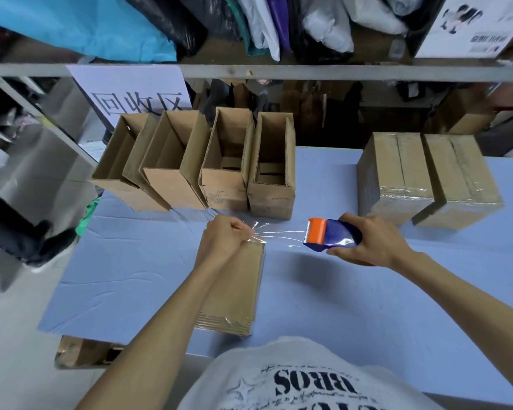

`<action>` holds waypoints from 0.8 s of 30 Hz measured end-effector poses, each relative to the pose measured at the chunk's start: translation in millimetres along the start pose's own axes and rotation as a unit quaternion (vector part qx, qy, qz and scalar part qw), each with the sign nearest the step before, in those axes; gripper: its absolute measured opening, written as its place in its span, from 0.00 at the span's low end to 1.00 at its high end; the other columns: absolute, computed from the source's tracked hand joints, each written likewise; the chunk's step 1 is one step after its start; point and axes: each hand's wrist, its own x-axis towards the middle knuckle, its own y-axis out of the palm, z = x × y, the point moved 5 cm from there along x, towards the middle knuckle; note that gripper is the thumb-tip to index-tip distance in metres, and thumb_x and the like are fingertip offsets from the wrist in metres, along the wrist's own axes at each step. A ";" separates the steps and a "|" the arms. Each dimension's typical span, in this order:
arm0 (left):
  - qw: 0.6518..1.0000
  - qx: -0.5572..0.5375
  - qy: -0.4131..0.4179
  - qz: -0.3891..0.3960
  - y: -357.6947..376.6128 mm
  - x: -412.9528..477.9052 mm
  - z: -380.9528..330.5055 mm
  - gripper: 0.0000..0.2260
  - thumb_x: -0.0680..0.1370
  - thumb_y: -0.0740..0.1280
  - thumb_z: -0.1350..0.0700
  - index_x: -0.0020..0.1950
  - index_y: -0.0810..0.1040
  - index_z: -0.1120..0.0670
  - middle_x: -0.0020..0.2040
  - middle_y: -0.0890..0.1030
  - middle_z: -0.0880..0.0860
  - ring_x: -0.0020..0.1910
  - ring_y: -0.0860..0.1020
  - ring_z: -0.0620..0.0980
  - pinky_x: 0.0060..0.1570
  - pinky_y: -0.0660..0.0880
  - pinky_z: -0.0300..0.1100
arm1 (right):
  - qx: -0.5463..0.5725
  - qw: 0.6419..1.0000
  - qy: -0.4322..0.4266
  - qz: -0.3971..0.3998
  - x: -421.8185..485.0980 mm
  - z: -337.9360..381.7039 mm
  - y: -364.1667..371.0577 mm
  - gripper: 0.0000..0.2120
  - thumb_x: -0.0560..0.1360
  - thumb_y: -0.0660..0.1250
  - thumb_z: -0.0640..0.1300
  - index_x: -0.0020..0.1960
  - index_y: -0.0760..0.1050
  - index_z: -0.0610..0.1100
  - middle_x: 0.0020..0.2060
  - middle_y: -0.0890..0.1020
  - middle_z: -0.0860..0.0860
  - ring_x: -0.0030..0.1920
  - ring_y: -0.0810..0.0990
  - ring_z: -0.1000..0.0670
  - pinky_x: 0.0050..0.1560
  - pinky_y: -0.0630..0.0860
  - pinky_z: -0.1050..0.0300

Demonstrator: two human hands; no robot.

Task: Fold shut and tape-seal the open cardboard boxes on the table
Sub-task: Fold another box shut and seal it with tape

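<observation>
Left hand [225, 235]: raised over the far end of the closed box [237, 291], knuckles up, wrist bent, forearm running in from the lower left along the box's left side
Left fingers [243, 230]: curled tight and pressed together, pinching the free end of the clear tape [282, 233] right at the box's far edge
Right hand [367, 241]: held off to the right of the left fingers, well clear of the box, forearm coming in from the lower right
Right fingers [350, 218]: wrapped round the blue body of the tape dispenser [332, 235], thumb underneath, its orange head pointing back at the left fingers
Clear tape: stretched in a wrinkled, shiny strip between the left fingers and the dispenser's head, above the bench [131, 276]
Closed box: lying flat on the bench under the left wrist, flaps down, glossy tape at its near end
Open boxes [271, 199]: four in a row just beyond the left fingers, flaps standing up
Sealed boxes [397, 173]: two side by side beyond the right fingers, tape shining across their tops
</observation>
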 end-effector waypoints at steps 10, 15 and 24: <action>0.995 0.046 0.035 -0.079 6.3 -10.4 -1.8 0.02 0.73 0.73 0.50 0.41 0.84 0.47 0.43 0.83 0.46 0.50 0.79 0.49 0.52 0.76 0.47 | -0.004 1.000 0.027 0.006 1.4 -2.2 10.6 0.24 0.64 0.74 0.63 0.52 0.74 0.50 0.36 0.79 0.55 0.34 0.74 0.48 0.35 0.71 0.57; 0.987 0.154 0.009 -0.050 3.7 -1.7 13.5 0.34 0.72 0.70 0.36 0.75 0.64 0.42 0.60 0.69 0.50 0.62 0.65 0.56 0.60 0.62 0.46 | -0.014 0.999 0.024 0.016 2.9 -3.0 14.5 0.24 0.64 0.74 0.64 0.51 0.74 0.50 0.36 0.80 0.54 0.33 0.73 0.49 0.32 0.67 0.58; 0.955 0.268 -0.112 0.056 32.0 -26.6 11.9 0.55 0.61 0.74 0.32 0.78 0.47 0.47 0.77 0.38 0.55 0.75 0.42 0.66 0.67 0.50 0.70 | -0.034 0.998 0.026 0.043 -2.6 2.4 17.5 0.32 0.65 0.72 0.67 0.61 0.71 0.50 0.45 0.82 0.52 0.40 0.77 0.48 0.36 0.67 0.59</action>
